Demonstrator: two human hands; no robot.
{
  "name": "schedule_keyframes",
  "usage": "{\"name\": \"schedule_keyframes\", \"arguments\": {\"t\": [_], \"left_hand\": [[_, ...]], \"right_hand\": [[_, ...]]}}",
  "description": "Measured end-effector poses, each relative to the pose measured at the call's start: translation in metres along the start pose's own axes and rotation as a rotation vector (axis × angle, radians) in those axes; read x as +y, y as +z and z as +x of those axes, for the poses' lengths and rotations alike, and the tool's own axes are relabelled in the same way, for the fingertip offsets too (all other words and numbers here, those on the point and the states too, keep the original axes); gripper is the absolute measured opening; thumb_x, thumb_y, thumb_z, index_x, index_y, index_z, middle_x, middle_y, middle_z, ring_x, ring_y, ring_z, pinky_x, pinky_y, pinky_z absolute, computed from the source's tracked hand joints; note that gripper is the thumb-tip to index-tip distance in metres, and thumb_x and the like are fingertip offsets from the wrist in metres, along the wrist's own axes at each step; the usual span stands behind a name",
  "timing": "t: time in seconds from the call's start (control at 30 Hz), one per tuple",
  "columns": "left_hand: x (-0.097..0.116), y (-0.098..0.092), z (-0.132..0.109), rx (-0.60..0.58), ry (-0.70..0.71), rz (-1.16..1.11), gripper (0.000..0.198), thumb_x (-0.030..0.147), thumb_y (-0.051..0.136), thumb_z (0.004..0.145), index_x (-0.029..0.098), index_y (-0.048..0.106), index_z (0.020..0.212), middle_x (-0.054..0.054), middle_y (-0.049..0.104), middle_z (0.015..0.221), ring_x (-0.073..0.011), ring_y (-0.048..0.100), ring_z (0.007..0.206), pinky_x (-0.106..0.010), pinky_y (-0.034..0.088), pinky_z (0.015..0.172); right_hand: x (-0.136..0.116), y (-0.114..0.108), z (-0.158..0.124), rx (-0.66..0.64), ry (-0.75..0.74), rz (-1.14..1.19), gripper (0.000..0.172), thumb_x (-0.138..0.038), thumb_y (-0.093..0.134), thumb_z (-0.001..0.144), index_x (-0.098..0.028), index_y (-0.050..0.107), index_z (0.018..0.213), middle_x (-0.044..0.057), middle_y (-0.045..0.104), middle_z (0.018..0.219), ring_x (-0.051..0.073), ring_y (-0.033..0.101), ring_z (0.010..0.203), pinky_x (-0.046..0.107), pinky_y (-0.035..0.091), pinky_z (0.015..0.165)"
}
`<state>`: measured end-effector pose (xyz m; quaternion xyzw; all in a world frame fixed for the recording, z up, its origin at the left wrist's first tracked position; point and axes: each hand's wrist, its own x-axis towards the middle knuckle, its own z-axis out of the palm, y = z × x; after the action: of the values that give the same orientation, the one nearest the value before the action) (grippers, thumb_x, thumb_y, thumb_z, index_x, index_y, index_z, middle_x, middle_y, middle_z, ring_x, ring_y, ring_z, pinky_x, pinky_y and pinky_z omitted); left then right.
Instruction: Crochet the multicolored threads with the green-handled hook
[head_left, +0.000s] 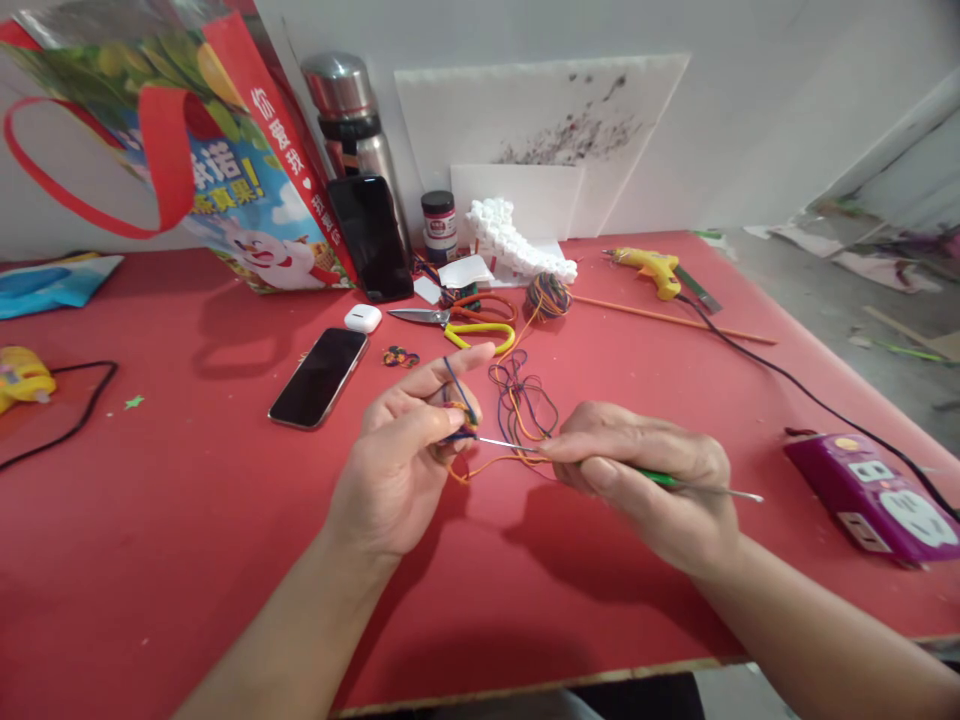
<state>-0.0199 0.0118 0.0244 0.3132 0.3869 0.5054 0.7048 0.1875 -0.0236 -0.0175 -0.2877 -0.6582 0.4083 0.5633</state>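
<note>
My left hand [409, 445] pinches a small multicoloured crochet piece [459, 420] between thumb and fingers, with a dark blue strand of yarn [459, 385] looped over the raised index finger. In my right hand [645, 470] is a crochet hook [664, 480] with a green grip and metal ends. Its left tip reaches the crochet piece; whether it sits inside a stitch I cannot tell. Loose yarn [525, 400] in dark and orange strands lies tangled between the hands, running up to a multicoloured yarn ball [549, 297].
Behind the hands lie scissors [480, 328], a phone [319, 378], an earbud case [363, 318] and a small crocheted piece [400, 357]. A glue gun [652, 270] trails its cord to a purple box [874, 495] at right. A gift bag [247, 200] and a flask [367, 150] stand at the back.
</note>
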Motion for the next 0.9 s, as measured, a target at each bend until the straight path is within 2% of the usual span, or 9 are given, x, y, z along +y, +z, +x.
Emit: {"name": "schedule_keyframes", "arguments": {"t": [0.13,0.27,0.37,0.5,0.63,0.77,0.9], "left_hand": [[-0.003,-0.001,-0.001,-0.058,-0.025,-0.061,0.039,0.017,0.09,0.065,0.019,0.091,0.104,0.002,0.065,0.068,-0.0042,0.05,0.057,-0.009,0.05,0.055],[-0.011,0.001,-0.002,-0.113,-0.066,-0.118,0.041,0.018,0.097,0.069,0.019,0.09,0.108,0.001,0.07,0.075,-0.0041,0.059,0.062,-0.009,0.053,0.06],[-0.018,0.004,-0.002,-0.084,-0.057,-0.153,0.042,0.016,0.1,0.068,0.024,0.09,0.109,0.002,0.072,0.08,-0.0043,0.065,0.069,-0.009,0.056,0.068],[-0.026,0.006,0.001,-0.052,0.009,-0.122,0.041,0.017,0.101,0.07,0.027,0.089,0.108,0.002,0.073,0.082,-0.006,0.068,0.075,-0.011,0.057,0.075],[-0.029,0.002,0.003,-0.003,0.162,0.015,0.041,0.018,0.098,0.073,0.029,0.088,0.112,0.003,0.07,0.083,-0.007,0.067,0.078,-0.014,0.057,0.08],[-0.032,-0.003,0.003,-0.005,0.236,0.122,0.038,0.022,0.092,0.082,0.029,0.087,0.12,0.0,0.074,0.091,-0.0107,0.067,0.085,-0.019,0.057,0.084],[-0.032,-0.006,0.003,-0.034,0.311,0.166,0.032,0.025,0.089,0.087,0.028,0.087,0.119,-0.003,0.077,0.099,-0.0127,0.068,0.09,-0.021,0.056,0.084]], "right_hand": [[0.005,0.002,0.001,0.047,0.155,0.249,0.02,-0.03,0.074,0.105,-0.03,0.09,0.116,0.002,0.064,0.071,0.013,0.057,0.062,0.03,0.047,0.058],[0.004,0.009,0.008,0.122,0.305,0.516,0.015,-0.036,0.081,0.099,-0.029,0.092,0.105,-0.003,0.052,0.06,0.008,0.04,0.052,0.026,0.039,0.052],[0.004,0.014,0.012,0.181,0.402,0.643,0.013,-0.038,0.083,0.096,-0.029,0.091,0.101,-0.004,0.055,0.06,0.005,0.029,0.048,0.024,0.038,0.05],[0.007,0.014,0.014,0.235,0.49,0.73,0.016,-0.037,0.084,0.094,-0.024,0.09,0.1,-0.005,0.056,0.063,0.003,0.023,0.047,0.021,0.037,0.048],[0.011,0.012,0.017,0.227,0.538,0.825,0.018,-0.035,0.085,0.093,-0.019,0.089,0.1,-0.008,0.048,0.061,0.003,0.018,0.047,0.019,0.034,0.045],[0.014,0.012,0.019,0.214,0.543,0.843,0.017,-0.035,0.084,0.092,-0.02,0.089,0.099,-0.009,0.044,0.059,0.004,0.017,0.047,0.019,0.034,0.045],[0.015,0.014,0.019,0.22,0.525,0.819,0.018,-0.035,0.086,0.091,-0.019,0.089,0.098,-0.007,0.048,0.059,0.003,0.02,0.047,0.019,0.033,0.046]]}}
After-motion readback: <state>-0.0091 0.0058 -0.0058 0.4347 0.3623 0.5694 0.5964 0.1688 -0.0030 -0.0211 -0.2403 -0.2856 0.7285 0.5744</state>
